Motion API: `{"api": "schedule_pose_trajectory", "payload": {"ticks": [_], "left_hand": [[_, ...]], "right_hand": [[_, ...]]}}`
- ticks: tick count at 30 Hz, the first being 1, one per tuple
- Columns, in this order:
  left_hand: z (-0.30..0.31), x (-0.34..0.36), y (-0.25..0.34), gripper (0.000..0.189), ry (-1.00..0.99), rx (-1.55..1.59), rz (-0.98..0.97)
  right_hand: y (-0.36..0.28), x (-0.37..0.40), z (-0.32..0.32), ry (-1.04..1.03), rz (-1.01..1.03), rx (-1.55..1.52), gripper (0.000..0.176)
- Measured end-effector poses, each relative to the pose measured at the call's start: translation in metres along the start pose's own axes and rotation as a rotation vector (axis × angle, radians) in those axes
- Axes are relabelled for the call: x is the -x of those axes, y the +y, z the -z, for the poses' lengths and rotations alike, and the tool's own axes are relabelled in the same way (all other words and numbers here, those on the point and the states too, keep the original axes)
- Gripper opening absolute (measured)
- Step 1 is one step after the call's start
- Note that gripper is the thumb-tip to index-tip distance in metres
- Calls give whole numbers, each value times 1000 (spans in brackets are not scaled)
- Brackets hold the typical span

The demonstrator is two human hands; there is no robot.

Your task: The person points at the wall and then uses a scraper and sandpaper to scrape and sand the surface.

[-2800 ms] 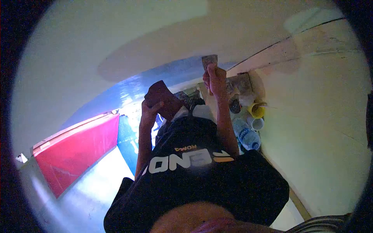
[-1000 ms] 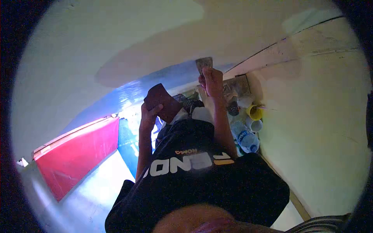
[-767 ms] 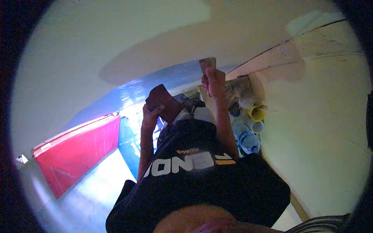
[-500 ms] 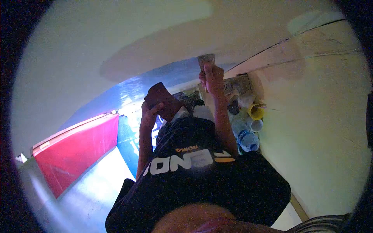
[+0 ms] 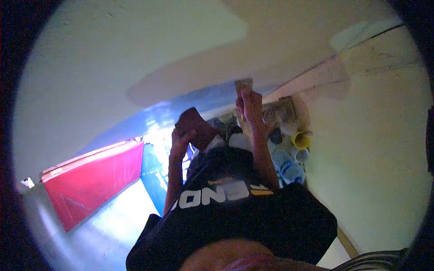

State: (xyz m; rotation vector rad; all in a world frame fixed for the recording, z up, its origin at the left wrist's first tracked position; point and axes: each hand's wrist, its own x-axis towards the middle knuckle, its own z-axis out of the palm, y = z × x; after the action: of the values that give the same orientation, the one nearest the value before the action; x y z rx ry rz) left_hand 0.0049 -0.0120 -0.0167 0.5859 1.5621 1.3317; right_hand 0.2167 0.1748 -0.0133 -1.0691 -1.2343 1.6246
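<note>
My right hand (image 5: 251, 106) is closed around what looks like a putty knife (image 5: 244, 84), its broad flat blade up against the wall surface (image 5: 181, 54). The fingers hide most of the handle. Lower and to the left, my left hand (image 5: 181, 142) grips a dark reddish-brown flat plate (image 5: 194, 124) by its edge, thumb on the face turned to me. Whether anything lies on the plate is too dark to tell. Between the two hands, some dark and pale objects beyond my shirt (image 5: 235, 212) are hard to make out.
Right of my right forearm are a box (image 5: 285, 108), a yellow container (image 5: 300, 141), a white cup (image 5: 301, 156) and a clear plastic bottle (image 5: 292, 173), close to the right wall (image 5: 361, 149). A red panel (image 5: 95, 180) stands at left, beside bright light.
The view has shifted, so most things sit slightly lower in it. My right hand and the putty knife have come a little nearer to me. Both hands keep their hold.
</note>
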Motion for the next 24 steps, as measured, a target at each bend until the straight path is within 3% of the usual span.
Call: {"api": "schedule_pose_trajectory", "payload": {"ticks": [8,15,18,22,24], "left_hand": [[-8,3,21,42,-52,-42,17],[-12,4,29,39,-24,-71,-11],[4,-1,11,41,-110,-125,72],[-5,6,15,40,0,5,-11],[6,1,4,42,-51,38,54]], "right_hand": [[-8,12,0,-4,-102,-52,47],[5,8,-4,24,-51,-10,48],[-6,19,0,39,-34,61,49],[-1,13,-7,70,-6,-16,50],[3,21,-6,76,-53,-4,51]]}}
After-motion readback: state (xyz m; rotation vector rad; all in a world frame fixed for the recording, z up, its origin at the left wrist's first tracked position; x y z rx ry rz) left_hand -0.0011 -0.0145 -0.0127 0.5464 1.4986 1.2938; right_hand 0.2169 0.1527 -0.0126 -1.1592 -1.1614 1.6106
